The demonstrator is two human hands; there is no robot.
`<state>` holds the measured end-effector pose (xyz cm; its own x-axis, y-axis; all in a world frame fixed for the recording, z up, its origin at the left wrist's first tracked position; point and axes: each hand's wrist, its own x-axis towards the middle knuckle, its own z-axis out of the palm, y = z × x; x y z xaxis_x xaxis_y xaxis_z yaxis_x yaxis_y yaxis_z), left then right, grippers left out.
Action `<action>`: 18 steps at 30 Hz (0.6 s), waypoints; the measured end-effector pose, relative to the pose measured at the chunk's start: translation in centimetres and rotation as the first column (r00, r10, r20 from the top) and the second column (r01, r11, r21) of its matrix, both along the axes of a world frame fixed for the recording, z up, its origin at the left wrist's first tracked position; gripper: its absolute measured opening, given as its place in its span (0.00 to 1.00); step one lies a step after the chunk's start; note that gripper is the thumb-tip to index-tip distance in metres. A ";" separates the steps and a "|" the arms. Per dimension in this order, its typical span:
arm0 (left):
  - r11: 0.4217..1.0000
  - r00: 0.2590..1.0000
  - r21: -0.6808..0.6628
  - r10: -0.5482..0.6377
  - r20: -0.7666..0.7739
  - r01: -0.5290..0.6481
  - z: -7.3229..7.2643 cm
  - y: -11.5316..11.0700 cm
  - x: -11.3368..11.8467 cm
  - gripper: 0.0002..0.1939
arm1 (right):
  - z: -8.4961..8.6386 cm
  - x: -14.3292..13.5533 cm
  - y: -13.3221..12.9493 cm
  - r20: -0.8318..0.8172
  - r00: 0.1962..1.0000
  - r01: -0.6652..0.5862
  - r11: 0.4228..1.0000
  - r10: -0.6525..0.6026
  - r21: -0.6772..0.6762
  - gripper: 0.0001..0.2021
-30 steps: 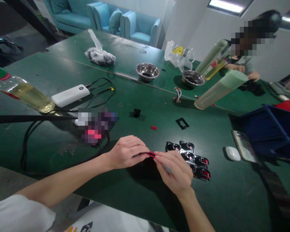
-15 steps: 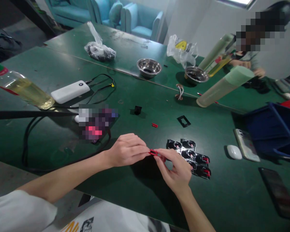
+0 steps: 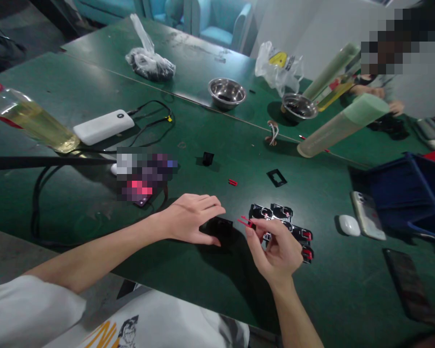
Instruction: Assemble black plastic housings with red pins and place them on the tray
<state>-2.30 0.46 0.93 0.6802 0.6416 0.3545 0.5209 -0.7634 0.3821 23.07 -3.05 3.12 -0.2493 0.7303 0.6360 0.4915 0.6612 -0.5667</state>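
Between the thumb and fingers of my right hand [image 3: 277, 249] is a small red two-pronged clip [image 3: 244, 222], its prongs pointing left. My left hand [image 3: 194, 220] is open, thumb and fingers apart. Just beyond its fingertips sits a small black piece [image 3: 225, 224], partly lost in shadow; whether the hand touches it I cannot tell. Several black assemblies with red and shiny parts [image 3: 282, 212] lie grouped beside and partly behind my right hand. Farther back are another red clip [image 3: 232, 182], a black block [image 3: 208, 158] and a flat black frame [image 3: 277, 178].
Metal bowls [image 3: 226, 93] [image 3: 299, 107] stand toward the back. At right are a blue bin [image 3: 402, 188], a white case [image 3: 349, 225] and phones [image 3: 369, 215]. A power bank [image 3: 104, 126], cables and an oil-coloured bottle [image 3: 39, 123] occupy the left. Another person's hands [image 3: 377, 94] show far right.
My hands were together at a red and black piece. Now they are apart: the right has moved right with the red clip, the left has opened, and a black piece shows between them.
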 end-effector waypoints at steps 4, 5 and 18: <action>1.000 0.991 -0.022 0.000 -0.135 -0.003 -0.6 0.1 0.0 0.27 | 0.0 0.0 -0.2 0.118 0.992 0.034 0.998 -0.042 0.061 0.13; 1.000 0.989 -0.024 -0.003 -0.149 -0.001 -0.7 0.1 0.0 0.26 | 0.0 0.0 -0.2 0.144 0.988 0.036 0.996 -0.046 0.077 0.12; 0.998 0.986 0.025 -0.048 -0.159 0.052 -0.9 0.1 -0.1 0.18 | -0.5 -0.2 0.3 0.320 0.939 -0.125 0.992 0.127 -0.026 0.06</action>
<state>-2.42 0.59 0.04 0.7601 0.5964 0.2579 0.5340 -0.7995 0.2750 22.82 -2.72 2.67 -0.5295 0.6831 0.5030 0.5608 0.7267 -0.3966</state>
